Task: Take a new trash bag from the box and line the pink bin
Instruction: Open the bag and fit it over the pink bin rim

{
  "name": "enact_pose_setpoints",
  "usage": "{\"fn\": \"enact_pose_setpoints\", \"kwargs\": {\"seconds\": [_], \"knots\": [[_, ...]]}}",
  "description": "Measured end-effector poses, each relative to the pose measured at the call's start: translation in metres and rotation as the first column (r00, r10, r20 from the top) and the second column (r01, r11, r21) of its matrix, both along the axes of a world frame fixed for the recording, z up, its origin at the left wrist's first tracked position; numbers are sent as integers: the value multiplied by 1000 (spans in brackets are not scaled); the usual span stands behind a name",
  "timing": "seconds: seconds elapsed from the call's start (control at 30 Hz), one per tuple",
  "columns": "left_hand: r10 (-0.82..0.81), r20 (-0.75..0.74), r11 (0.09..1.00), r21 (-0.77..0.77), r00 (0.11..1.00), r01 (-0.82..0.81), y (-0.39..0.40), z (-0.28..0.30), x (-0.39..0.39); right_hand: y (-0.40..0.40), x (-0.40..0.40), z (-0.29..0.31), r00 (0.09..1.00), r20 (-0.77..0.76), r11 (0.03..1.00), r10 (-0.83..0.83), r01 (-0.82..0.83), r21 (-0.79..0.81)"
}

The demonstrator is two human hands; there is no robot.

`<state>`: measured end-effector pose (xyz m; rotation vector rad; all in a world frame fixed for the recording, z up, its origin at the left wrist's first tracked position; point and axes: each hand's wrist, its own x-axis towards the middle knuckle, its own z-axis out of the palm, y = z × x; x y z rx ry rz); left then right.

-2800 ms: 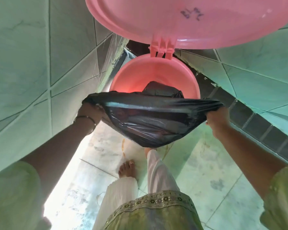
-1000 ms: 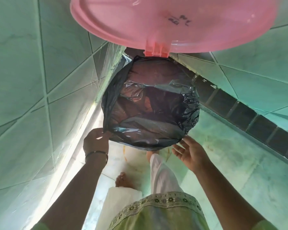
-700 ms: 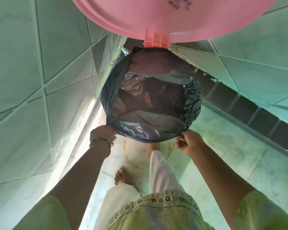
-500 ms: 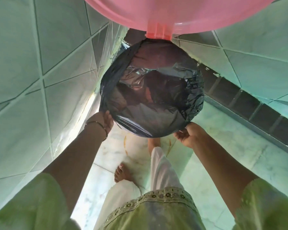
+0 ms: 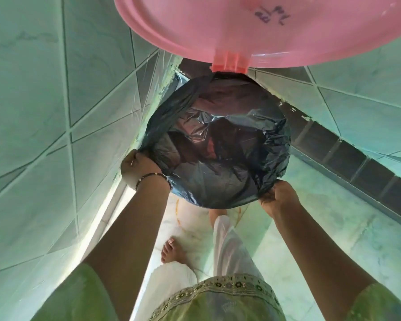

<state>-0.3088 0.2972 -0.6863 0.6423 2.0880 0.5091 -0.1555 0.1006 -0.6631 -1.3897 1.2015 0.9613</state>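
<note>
We see a thin, crinkled, glossy black plastic trash bag (image 5: pixel 218 163), a smooth, semi-glossy pink plastic lid (image 5: pixel 241 26), glazed pale green wall tiles (image 5: pixel 44 89) and a polished marble-like floor (image 5: pixel 310 228).

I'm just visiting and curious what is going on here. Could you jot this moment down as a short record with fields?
bag: black trash bag spread over the bin's mouth, covering the rim all round
lid: pink lid hinged open above
left hand: grip closed on the bag's near-left edge
right hand: grip closed on the bag's near-right edge
surroundings: pale tiled wall
</note>
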Motion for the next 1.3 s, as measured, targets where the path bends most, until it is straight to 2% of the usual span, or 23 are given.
{"fn": "enact_pose_setpoints", "kwargs": {"seconds": [0.07,0.13,0.2,0.23,0.3,0.37,0.43,0.47,0.53,0.6,0.7,0.8,0.87,0.93,1.0,1.03,1.13,1.17,1.23,1.27,1.3], "knots": [[-92,4,989,120,996,91,-1,13,8,2,3,-2,998,51,999,26,-25,-23],[-383,12,898,237,923,370,4,18,16,9,-1,0,991,119,998,56,-53,-33],[-668,-74,702,268,741,660,16,18,20,17,-5,4,983,147,993,110,-105,-45],[-753,-127,612,226,646,758,25,16,23,22,-4,5,984,138,993,110,-102,-60],[-867,-135,469,100,479,877,43,13,33,28,3,1,992,114,977,59,-34,-212],[-919,-52,389,29,390,921,59,13,44,31,5,4,950,87,905,300,-255,-339],[-942,13,335,-1,335,942,72,17,58,28,12,3,978,128,968,167,-138,-209],[-949,48,313,5,313,950,77,19,66,26,13,5,971,159,977,181,-160,-139],[-950,132,289,25,284,957,85,26,86,26,20,14,960,215,977,181,-151,-148],[-936,208,301,56,284,952,91,28,105,25,33,13,929,201,941,312,-274,-197],[-922,291,282,56,255,958,96,26,122,36,52,23,804,279,851,525,-490,-192],[-855,404,339,-36,324,940,101,21,125,48,75,17,738,295,789,607,-604,-113],[-801,453,372,-136,392,918,101,21,120,46,95,-6,688,206,714,696,-691,-109],[-785,453,361,-220,423,906,98,19,108,34,115,-40,659,141,670,739,-740,-60],[-800,411,360,-254,437,898,91,18,93,27,124,-54,667,122,670,735,-742,25],[-794,381,407,-248,475,879,89,17,87,29,124,-47,684,133,685,717,-727,45],[-678,189,705,-107,710,701,85,12,65,43,117,-14,737,183,755,651,-654,-50],[-654,90,748,-69,751,660,83,14,57,43,115,-8,753,217,783,621,-608,-129],[-614,-76,789,-86,786,608,66,21,37,40,103,7,772,296,825,562,-500,-262],[-572,-114,819,-128,812,559,51,23,25,34,95,11,793,312,847,524,-448,-286],[-481,-85,869,-178,872,462,32,26,14,27,84,14,822,305,869,481,-401,-290]]}}
